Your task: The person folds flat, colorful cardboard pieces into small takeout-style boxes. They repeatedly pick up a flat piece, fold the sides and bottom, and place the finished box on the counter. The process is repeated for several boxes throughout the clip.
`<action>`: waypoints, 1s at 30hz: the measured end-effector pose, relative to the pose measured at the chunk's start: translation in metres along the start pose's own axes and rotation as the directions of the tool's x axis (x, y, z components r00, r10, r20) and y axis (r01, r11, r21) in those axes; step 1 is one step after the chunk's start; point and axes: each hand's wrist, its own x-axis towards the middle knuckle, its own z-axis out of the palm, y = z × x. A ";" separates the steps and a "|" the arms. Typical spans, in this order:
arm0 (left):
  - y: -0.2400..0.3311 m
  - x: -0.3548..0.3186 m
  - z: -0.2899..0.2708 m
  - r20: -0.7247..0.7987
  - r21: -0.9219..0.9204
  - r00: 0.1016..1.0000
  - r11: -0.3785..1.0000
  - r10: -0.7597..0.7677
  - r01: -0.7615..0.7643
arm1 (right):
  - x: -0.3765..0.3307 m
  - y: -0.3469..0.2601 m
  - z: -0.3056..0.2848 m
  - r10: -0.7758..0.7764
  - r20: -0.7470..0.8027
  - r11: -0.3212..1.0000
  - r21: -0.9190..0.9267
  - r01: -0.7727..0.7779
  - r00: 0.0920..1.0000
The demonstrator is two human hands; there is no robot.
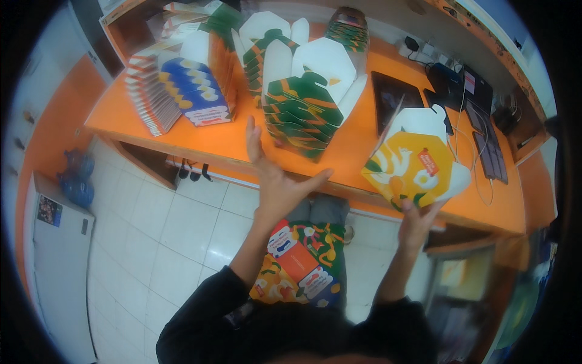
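Yellow food carton (412, 161) is at the right front of the orange desk (224, 144), tilted, white flaps up at the back and out at the right. Right hand (417, 225) has it by the bottom edge, fingers closed on the near corner; can't tell if the desk takes any of the weight. Left hand (279, 185) is empty, wide open, thumb out to the right, fingers up, just in front of the nearest green carton stack (303, 112). That stack is nested, white flaps spread, leaning a bit. Second green carton stack (265, 45) right behind it, another dark green stack (348, 31) at the back. Left of those: blue carton stack (197, 91), nested, row of white-and-orange carton edges (151, 94) beside it. Right of the green stacks: black tablet (395, 97) flat, partly behind the yellow carton, then dark phone-like slabs (490, 158) with white cables (459, 133) around them. Below the desk edge, multicolour printed apron-like panel (300, 261) on the person's front. Floor left: white tiles (173, 236), blue water jugs (77, 189), white cabinet (60, 267).
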 end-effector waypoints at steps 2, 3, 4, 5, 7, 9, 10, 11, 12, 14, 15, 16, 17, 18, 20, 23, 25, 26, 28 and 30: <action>0.000 0.009 0.011 -0.038 0.015 0.999 1.000 0.009 -0.009 | 0.010 -0.006 0.006 -0.018 -0.031 0.999 0.040 0.019 0.999; 0.000 0.012 0.014 -0.062 0.005 0.998 1.000 0.031 -0.030 | 0.011 -0.008 0.008 -0.012 -0.040 0.998 0.058 0.014 0.999; 0.000 0.016 0.016 -0.080 -0.001 0.996 0.999 0.046 -0.047 | 0.011 -0.008 0.008 0.018 -0.074 0.997 0.072 -0.013 0.997; -0.001 0.019 0.019 -0.104 -0.006 0.993 0.998 0.056 -0.057 | 0.012 -0.007 0.007 0.035 -0.081 0.996 0.079 -0.028 0.996; -0.003 0.026 0.026 -0.135 -0.081 0.988 0.993 0.075 -0.086 | 0.014 -0.005 -0.001 0.077 -0.032 0.980 0.189 -0.070 0.997; -0.005 0.029 0.027 -0.170 -0.068 0.978 0.989 0.120 -0.133 | 0.017 -0.001 -0.012 0.173 0.010 0.939 0.301 -0.168 0.985; -0.005 0.028 0.026 -0.183 -0.021 0.970 0.986 0.158 -0.165 | 0.019 0.002 -0.018 0.222 0.045 0.908 0.356 -0.223 0.974; -0.005 0.027 0.024 -0.179 0.029 0.968 0.984 0.178 -0.175 | 0.021 0.005 -0.024 0.251 0.084 0.873 0.410 -0.263 0.964; -0.002 0.024 0.021 -0.222 0.051 0.938 0.964 0.267 -0.262 | 0.023 0.008 -0.029 0.249 0.142 0.851 0.440 -0.286 0.958; 0.010 0.010 0.012 -0.269 0.101 0.865 0.905 0.424 -0.413 | 0.024 0.013 -0.034 0.202 0.252 0.806 0.507 -0.307 0.946; 0.021 0.001 0.011 -0.243 -0.070 0.887 0.905 0.392 -0.419 | 0.027 0.016 -0.031 0.029 0.383 0.761 0.591 -0.269 0.923; 0.033 -0.008 0.012 -0.219 -0.244 0.897 0.869 0.384 -0.431 | 0.027 0.015 -0.027 0.030 0.357 0.768 0.589 -0.251 0.933; 0.044 -0.015 0.015 -0.202 -0.415 0.900 0.798 0.387 -0.436 | 0.026 0.014 -0.019 -0.009 0.360 0.775 0.592 -0.221 0.933; 0.054 -0.021 0.018 -0.146 -0.522 0.920 0.762 0.364 -0.384 | 0.025 0.012 -0.008 -0.046 0.359 0.789 0.585 -0.186 0.932; 0.067 -0.027 0.024 -0.038 -0.711 0.940 0.652 0.340 -0.265 | 0.016 0.003 0.018 -0.107 0.343 0.850 0.518 -0.093 0.933; 0.055 -0.024 0.014 -0.083 -0.632 0.923 0.696 0.376 -0.341 | 0.005 -0.014 0.053 -0.235 0.277 0.923 0.364 0.125 0.932; 0.043 -0.025 0.004 -0.145 -0.431 0.896 0.788 0.420 -0.439 | 0.012 -0.033 0.053 -0.301 0.212 0.938 0.243 0.248 0.930; 0.039 -0.027 0.002 -0.195 -0.331 0.856 0.790 0.478 -0.516 | 0.015 -0.041 0.047 -0.265 0.199 0.955 0.187 0.229 0.944; 0.031 -0.032 0.004 -0.296 -0.111 0.734 0.742 0.611 -0.662 | 0.020 -0.068 0.017 -0.221 0.438 0.967 -0.021 0.255 0.871; 0.034 -0.044 0.017 -0.393 -0.116 0.672 0.691 0.628 -0.714 | 0.015 -0.077 -0.005 0.059 0.600 0.901 -0.377 0.217 0.798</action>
